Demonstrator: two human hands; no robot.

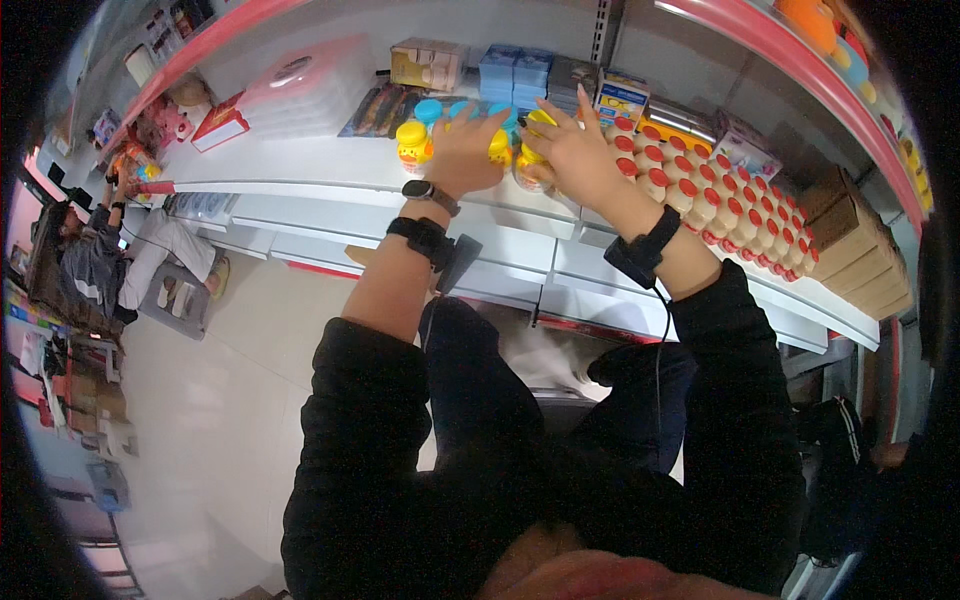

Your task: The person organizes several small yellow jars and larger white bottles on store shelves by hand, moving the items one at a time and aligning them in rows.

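Observation:
On the white shelf both my hands are among small bottles with yellow and blue caps. My left hand (466, 155) is over the bottles, its fingers stretched to the right and partly covering them. A yellow-capped bottle (412, 146) stands just left of it, and a blue-capped bottle (428, 110) is behind. My right hand (582, 162) has its fingers spread, two pointing to the back of the shelf. Its thumb side is against another yellow-capped bottle (533, 166); whether it bears on the bottle I cannot tell.
Rows of red-capped cream bottles (715, 205) fill the shelf to the right, with brown cartons (860, 245) beyond. Blue boxes (515, 72) and a tan box (427, 64) stand behind. A clear pink-lidded container (305, 90) is at left. Another person (95, 265) sits far left.

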